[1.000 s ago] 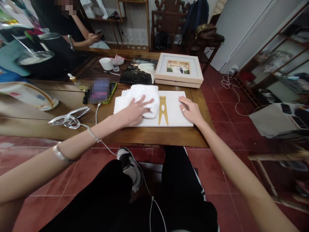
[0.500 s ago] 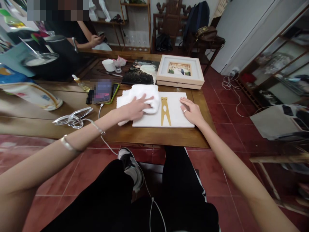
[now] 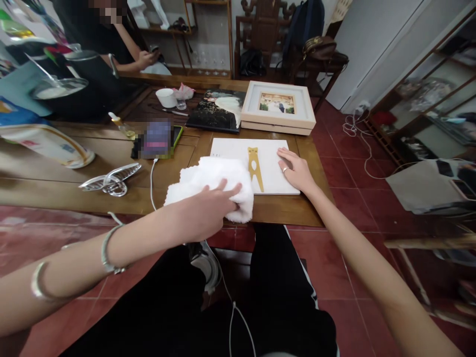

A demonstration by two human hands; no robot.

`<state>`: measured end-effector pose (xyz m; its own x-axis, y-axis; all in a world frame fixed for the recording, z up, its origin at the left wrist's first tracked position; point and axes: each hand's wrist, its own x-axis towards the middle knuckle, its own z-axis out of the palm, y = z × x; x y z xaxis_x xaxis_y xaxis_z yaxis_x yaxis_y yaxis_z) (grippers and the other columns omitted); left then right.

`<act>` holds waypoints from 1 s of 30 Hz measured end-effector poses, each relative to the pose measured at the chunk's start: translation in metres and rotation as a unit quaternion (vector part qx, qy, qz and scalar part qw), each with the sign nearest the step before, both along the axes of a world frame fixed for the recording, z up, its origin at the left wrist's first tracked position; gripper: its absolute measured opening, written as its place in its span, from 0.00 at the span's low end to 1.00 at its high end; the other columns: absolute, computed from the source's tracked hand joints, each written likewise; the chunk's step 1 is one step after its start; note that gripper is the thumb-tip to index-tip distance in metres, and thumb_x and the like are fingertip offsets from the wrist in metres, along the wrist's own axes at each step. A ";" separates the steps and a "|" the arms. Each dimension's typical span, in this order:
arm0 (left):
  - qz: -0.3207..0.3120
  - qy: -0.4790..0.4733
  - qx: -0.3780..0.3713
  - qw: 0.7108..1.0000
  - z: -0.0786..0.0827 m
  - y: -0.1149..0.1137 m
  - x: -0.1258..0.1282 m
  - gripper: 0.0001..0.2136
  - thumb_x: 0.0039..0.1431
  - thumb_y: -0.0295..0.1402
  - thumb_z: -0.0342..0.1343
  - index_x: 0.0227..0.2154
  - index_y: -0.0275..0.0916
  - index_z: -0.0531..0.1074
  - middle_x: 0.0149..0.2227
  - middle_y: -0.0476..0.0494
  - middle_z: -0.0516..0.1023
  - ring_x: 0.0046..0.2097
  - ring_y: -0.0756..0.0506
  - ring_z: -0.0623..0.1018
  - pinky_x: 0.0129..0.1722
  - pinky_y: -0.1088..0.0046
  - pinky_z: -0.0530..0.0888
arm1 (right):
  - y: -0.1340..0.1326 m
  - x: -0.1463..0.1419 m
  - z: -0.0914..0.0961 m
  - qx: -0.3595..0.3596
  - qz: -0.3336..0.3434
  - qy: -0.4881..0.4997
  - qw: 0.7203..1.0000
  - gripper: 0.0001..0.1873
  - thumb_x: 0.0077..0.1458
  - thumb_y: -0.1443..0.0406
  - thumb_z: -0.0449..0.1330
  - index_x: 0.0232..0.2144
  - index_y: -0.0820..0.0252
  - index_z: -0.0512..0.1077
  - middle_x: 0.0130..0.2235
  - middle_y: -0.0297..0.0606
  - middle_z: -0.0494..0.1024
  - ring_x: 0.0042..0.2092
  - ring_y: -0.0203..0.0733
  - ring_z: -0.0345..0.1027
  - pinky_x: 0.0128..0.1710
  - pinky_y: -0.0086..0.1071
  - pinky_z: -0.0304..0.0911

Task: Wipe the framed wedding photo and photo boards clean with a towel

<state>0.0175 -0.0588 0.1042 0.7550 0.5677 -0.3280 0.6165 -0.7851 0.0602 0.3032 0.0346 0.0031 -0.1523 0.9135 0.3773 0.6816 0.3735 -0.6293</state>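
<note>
My left hand (image 3: 206,210) presses a fluffy white towel (image 3: 208,181) at the near edge of the wooden table (image 3: 178,168), fingers curled over the cloth. The towel covers the near left corner of a flat white board (image 3: 238,148). A gold clip-shaped stand (image 3: 255,166) lies on the board's middle. Flat on the board's right side rests my right hand (image 3: 295,171), fingers stretched out, a ring on one finger.
A framed photo in a white box (image 3: 277,106) and a dark photo print (image 3: 217,111) lie behind the board. A phone (image 3: 158,140) with a cable, a silver hair claw (image 3: 111,181), a white cup (image 3: 166,97) and a small bottle (image 3: 121,126) sit left. Another person sits at far left.
My left hand has dragged the towel from the board's far left toward me to the table's near edge. My right hand has stayed flat on the board.
</note>
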 end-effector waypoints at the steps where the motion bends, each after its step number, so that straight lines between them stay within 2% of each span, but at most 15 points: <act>1: 0.006 0.004 -0.011 1.000 0.001 0.003 0.001 0.22 0.50 0.17 0.46 0.46 0.38 0.74 0.68 0.40 0.52 0.67 0.31 0.55 0.54 0.54 0.72 | 0.000 0.000 0.000 0.000 -0.001 -0.001 1.000 0.20 0.55 0.67 0.55 0.51 0.57 0.74 0.57 0.38 0.73 0.62 0.47 0.61 0.65 0.50 0.52; 3: 0.032 0.015 -0.034 0.999 0.000 0.023 0.003 0.26 0.50 0.15 0.44 0.49 0.39 0.72 0.69 0.42 0.50 0.67 0.33 0.56 0.56 0.56 0.70 | 0.000 0.000 0.001 -0.002 -0.003 0.000 1.000 0.20 0.55 0.67 0.55 0.50 0.57 0.74 0.57 0.38 0.73 0.63 0.47 0.61 0.66 0.49 0.52; 5: 0.061 0.004 -0.035 0.997 -0.006 0.055 0.004 0.29 0.50 0.15 0.42 0.54 0.39 0.69 0.69 0.42 0.48 0.68 0.33 0.53 0.59 0.53 0.65 | -0.001 -0.001 0.001 -0.005 -0.004 0.003 1.000 0.20 0.55 0.67 0.55 0.50 0.55 0.74 0.57 0.37 0.73 0.63 0.47 0.61 0.66 0.50 0.51; 8: 0.089 -0.070 0.017 0.993 -0.024 0.104 0.005 0.29 0.51 0.17 0.41 0.57 0.36 0.66 0.70 0.39 0.45 0.69 0.31 0.47 0.62 0.44 0.58 | -0.001 0.000 0.002 -0.004 -0.003 0.003 1.000 0.20 0.55 0.67 0.55 0.50 0.54 0.74 0.57 0.35 0.73 0.63 0.47 0.61 0.66 0.50 0.51; 11: 0.099 -0.124 0.051 0.986 -0.039 0.130 0.008 0.29 0.52 0.17 0.41 0.58 0.36 0.64 0.71 0.39 0.41 0.69 0.30 0.42 0.61 0.37 0.53 | -0.001 0.000 0.002 -0.002 -0.003 -0.003 1.000 0.20 0.55 0.67 0.55 0.50 0.54 0.74 0.57 0.36 0.73 0.62 0.48 0.61 0.66 0.51 0.52; 14: 0.072 -0.117 0.040 0.990 -0.042 0.118 0.016 0.30 0.52 0.17 0.42 0.59 0.37 0.64 0.71 0.39 0.41 0.69 0.27 0.41 0.59 0.34 0.52 | -0.001 0.000 0.002 -0.002 -0.002 -0.009 1.000 0.20 0.56 0.67 0.54 0.51 0.55 0.74 0.57 0.36 0.73 0.63 0.47 0.61 0.66 0.50 0.52; 17: 0.037 -0.103 0.031 0.994 -0.038 0.074 0.026 0.30 0.51 0.16 0.43 0.58 0.38 0.66 0.70 0.40 0.43 0.69 0.25 0.42 0.58 0.31 0.53 | -0.002 -0.001 0.002 -0.003 -0.005 -0.013 1.000 0.21 0.56 0.67 0.54 0.51 0.58 0.74 0.58 0.39 0.72 0.63 0.47 0.60 0.66 0.49 0.52; 20: -0.012 -0.117 0.054 0.992 -0.037 0.026 0.034 0.28 0.49 0.15 0.43 0.53 0.39 0.71 0.70 0.42 0.46 0.69 0.26 0.44 0.60 0.34 0.54 | -0.002 -0.001 0.003 -0.003 -0.003 -0.011 1.000 0.21 0.55 0.67 0.54 0.51 0.57 0.74 0.57 0.38 0.72 0.63 0.49 0.61 0.65 0.51 0.52; 22: -0.040 -0.128 0.074 0.988 -0.038 0.011 0.038 0.27 0.49 0.15 0.44 0.50 0.38 0.74 0.70 0.43 0.47 0.69 0.27 0.45 0.60 0.36 0.56 | -0.002 -0.002 0.003 -0.002 0.001 -0.009 1.000 0.21 0.55 0.67 0.54 0.51 0.54 0.74 0.57 0.36 0.73 0.63 0.49 0.60 0.65 0.51 0.52; 23: -0.046 -0.129 0.078 0.987 -0.038 0.010 0.040 0.27 0.49 0.15 0.43 0.49 0.37 0.74 0.70 0.43 0.48 0.69 0.27 0.46 0.60 0.37 0.56 | -0.002 -0.002 0.003 -0.002 0.002 -0.009 1.000 0.21 0.55 0.67 0.54 0.51 0.54 0.74 0.57 0.36 0.73 0.63 0.49 0.60 0.65 0.51 0.52; 25: -0.036 -0.126 0.069 0.989 -0.038 0.024 0.043 0.28 0.50 0.16 0.43 0.52 0.38 0.72 0.70 0.43 0.48 0.69 0.27 0.46 0.60 0.36 0.57 | -0.002 -0.002 0.003 -0.003 0.000 -0.009 1.000 0.21 0.55 0.67 0.54 0.51 0.55 0.74 0.57 0.37 0.73 0.63 0.49 0.60 0.65 0.51 0.52; 28: 0.002 -0.114 0.055 0.992 -0.035 0.068 0.046 0.27 0.52 0.18 0.43 0.55 0.38 0.69 0.69 0.42 0.49 0.68 0.27 0.47 0.58 0.35 0.58 | -0.002 -0.002 0.003 -0.003 -0.002 -0.010 1.000 0.21 0.56 0.67 0.54 0.51 0.57 0.74 0.57 0.39 0.73 0.63 0.49 0.60 0.66 0.49 0.52; 30: 0.026 -0.121 0.060 0.990 -0.032 0.100 0.047 0.26 0.53 0.19 0.42 0.54 0.37 0.70 0.67 0.39 0.57 0.67 0.30 0.53 0.59 0.42 0.61 | -0.002 -0.001 0.003 -0.002 0.000 -0.014 1.000 0.21 0.56 0.67 0.54 0.51 0.58 0.74 0.58 0.40 0.72 0.63 0.49 0.60 0.66 0.48 0.52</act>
<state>0.0649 0.0412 0.0721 0.7717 0.6323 -0.0690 0.6356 -0.7627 0.1197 0.3017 0.0331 0.0057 -0.1617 0.9150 0.3696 0.6989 0.3706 -0.6117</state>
